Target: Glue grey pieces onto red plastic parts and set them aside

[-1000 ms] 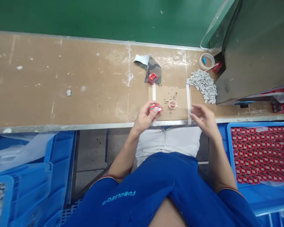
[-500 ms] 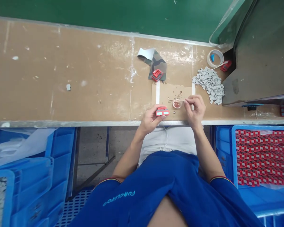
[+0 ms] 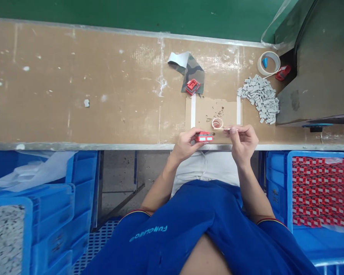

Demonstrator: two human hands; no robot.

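Note:
My left hand point(image 3: 187, 144) is closed around a small red and grey plastic part point(image 3: 205, 136), which has two pale rectangles on its near face. Between thumb and fingers, my right hand point(image 3: 244, 142) pinches a thin pale stick point(image 3: 226, 129) that points left. The stick's far end lies close to the near rim of a small round cup point(image 3: 217, 123) with a reddish inside. That cup sits on a cardboard sheet point(image 3: 202, 110) marked by white tape strips. Another red part point(image 3: 192, 86) rests on a camouflage-pattern strip point(image 3: 195, 70) farther back.
A pile of small grey pieces point(image 3: 260, 98) lies right of the cardboard, near a tape roll point(image 3: 268, 63) with a blue cap inside. A big metal box point(image 3: 321, 68) borders the right side. Blue crates point(image 3: 289, 191) flank me, the right one holding rows of red parts.
My right hand has drawn back toward me, bringing the stick from above the cup to its near rim. The red part in my left hand shifts slightly right. The view has shifted a little.

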